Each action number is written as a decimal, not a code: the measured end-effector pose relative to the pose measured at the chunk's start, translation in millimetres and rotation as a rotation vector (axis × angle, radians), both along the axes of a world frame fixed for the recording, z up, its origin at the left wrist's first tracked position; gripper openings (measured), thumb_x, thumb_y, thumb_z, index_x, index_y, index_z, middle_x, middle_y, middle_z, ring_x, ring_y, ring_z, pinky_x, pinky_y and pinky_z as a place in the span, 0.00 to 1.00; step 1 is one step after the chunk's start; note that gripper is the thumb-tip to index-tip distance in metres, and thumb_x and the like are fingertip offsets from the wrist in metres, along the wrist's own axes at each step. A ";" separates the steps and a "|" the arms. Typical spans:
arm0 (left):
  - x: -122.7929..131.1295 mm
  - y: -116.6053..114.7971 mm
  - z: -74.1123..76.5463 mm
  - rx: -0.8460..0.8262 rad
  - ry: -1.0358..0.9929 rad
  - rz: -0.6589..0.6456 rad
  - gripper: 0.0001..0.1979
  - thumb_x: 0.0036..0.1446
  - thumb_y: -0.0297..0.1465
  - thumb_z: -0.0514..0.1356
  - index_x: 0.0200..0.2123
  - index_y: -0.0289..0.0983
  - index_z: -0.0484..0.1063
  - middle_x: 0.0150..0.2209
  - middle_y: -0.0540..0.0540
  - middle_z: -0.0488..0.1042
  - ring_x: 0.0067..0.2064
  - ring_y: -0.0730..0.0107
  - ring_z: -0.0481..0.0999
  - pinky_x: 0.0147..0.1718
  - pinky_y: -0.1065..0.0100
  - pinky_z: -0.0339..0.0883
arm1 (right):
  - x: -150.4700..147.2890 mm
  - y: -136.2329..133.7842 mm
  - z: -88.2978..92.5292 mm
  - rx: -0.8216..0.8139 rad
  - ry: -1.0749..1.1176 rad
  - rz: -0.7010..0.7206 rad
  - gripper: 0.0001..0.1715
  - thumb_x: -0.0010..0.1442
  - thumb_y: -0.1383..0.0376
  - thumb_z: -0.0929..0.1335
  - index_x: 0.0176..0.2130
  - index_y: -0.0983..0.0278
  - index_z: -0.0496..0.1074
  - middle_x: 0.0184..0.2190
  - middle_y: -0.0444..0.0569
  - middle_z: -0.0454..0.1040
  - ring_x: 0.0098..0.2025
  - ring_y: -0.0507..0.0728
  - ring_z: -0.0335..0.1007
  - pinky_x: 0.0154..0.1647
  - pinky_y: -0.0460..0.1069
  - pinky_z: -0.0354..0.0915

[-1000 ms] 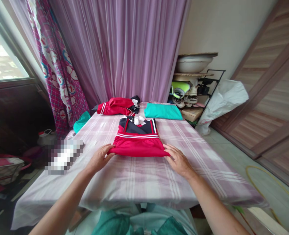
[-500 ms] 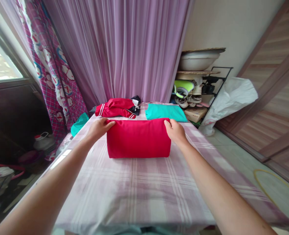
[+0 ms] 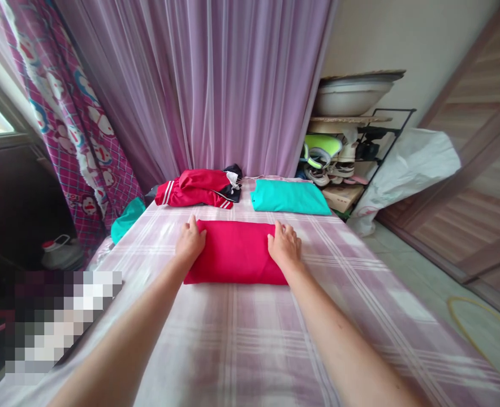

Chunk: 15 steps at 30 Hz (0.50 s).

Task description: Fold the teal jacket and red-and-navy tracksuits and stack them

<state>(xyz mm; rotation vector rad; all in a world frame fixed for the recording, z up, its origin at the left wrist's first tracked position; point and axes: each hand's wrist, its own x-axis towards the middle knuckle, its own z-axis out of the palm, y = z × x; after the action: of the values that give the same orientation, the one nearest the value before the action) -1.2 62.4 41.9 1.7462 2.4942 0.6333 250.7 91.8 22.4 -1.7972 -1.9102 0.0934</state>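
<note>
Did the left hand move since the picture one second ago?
Yes. The left hand went forward, toward the far teal shirt, carrying the hem over; it now lies flat on the folded red shirt.

No legible text, label, brand or number anywhere. Far off to the right of the right hand (image 3: 284,247), a small reddish print on the white bag (image 3: 406,164), too blurred to read. Up and to the left of the left hand (image 3: 190,243), a pink curtain (image 3: 76,130) printed with cartoon figures only, with no lettering discernible.
</note>
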 end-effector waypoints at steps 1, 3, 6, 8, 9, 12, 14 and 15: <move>6.1 2.0 4.3 0.049 0.072 -0.031 0.32 0.64 0.36 0.50 0.68 0.28 0.53 0.64 0.25 0.63 0.64 0.43 0.66 0.58 0.48 0.61 | -7.5 0.8 10.5 0.055 -0.006 0.027 0.30 0.66 0.61 0.60 0.64 0.68 0.63 0.63 0.70 0.63 0.61 0.70 0.63 0.57 0.64 0.61; 20.7 7.6 8.4 0.119 0.191 -0.139 0.27 0.65 0.35 0.48 0.66 0.35 0.60 0.67 0.33 0.60 0.68 0.45 0.59 0.63 0.45 0.54 | -28.2 3.3 27.0 0.143 -0.011 0.141 0.30 0.67 0.60 0.59 0.66 0.64 0.62 0.68 0.63 0.56 0.67 0.68 0.53 0.62 0.65 0.56; 38.0 16.8 -1.8 0.030 0.220 -0.243 0.23 0.67 0.37 0.45 0.61 0.44 0.68 0.67 0.42 0.64 0.70 0.48 0.56 0.66 0.41 0.44 | -61.4 7.3 28.9 0.025 -0.067 0.347 0.29 0.70 0.58 0.56 0.67 0.56 0.59 0.71 0.53 0.54 0.71 0.64 0.46 0.67 0.67 0.48; 41.3 21.3 -15.9 -0.065 0.167 -0.220 0.24 0.68 0.38 0.44 0.61 0.46 0.69 0.66 0.44 0.65 0.69 0.49 0.57 0.66 0.38 0.44 | -74.8 8.7 16.8 -0.164 -0.115 0.369 0.30 0.71 0.54 0.55 0.68 0.55 0.59 0.70 0.53 0.55 0.71 0.65 0.47 0.67 0.69 0.43; 40.7 22.8 -22.9 -0.085 0.143 -0.203 0.24 0.68 0.39 0.44 0.61 0.47 0.68 0.66 0.44 0.65 0.69 0.48 0.57 0.65 0.37 0.44 | -77.6 8.8 9.4 -0.228 -0.130 0.356 0.31 0.71 0.52 0.54 0.68 0.56 0.58 0.70 0.54 0.55 0.71 0.66 0.47 0.68 0.70 0.41; 35.7 24.7 -37.5 -0.042 0.124 -0.207 0.24 0.68 0.39 0.45 0.62 0.45 0.68 0.66 0.43 0.65 0.69 0.48 0.56 0.65 0.36 0.43 | -73.8 7.9 -7.3 -0.251 -0.146 0.308 0.35 0.70 0.49 0.53 0.69 0.57 0.57 0.70 0.57 0.55 0.71 0.68 0.47 0.68 0.69 0.40; 32.1 24.8 -41.6 -0.008 0.126 -0.215 0.24 0.68 0.39 0.45 0.62 0.44 0.68 0.66 0.42 0.66 0.69 0.49 0.58 0.66 0.37 0.44 | -65.3 7.2 -10.8 -0.229 -0.162 0.290 0.36 0.70 0.48 0.53 0.69 0.59 0.58 0.69 0.57 0.57 0.70 0.68 0.48 0.68 0.67 0.41; 29.9 24.8 -43.0 -0.001 0.126 -0.205 0.24 0.68 0.39 0.45 0.62 0.43 0.67 0.66 0.42 0.65 0.68 0.49 0.58 0.66 0.38 0.45 | -60.3 7.0 -10.9 -0.229 -0.174 0.274 0.36 0.70 0.48 0.53 0.69 0.59 0.58 0.69 0.57 0.57 0.70 0.68 0.48 0.68 0.66 0.41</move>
<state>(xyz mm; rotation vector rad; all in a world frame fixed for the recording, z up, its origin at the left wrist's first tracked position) 28.7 87.2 -1.2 2.0668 2.3449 0.5227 190.4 98.9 11.5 -1.7203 -2.3461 0.2680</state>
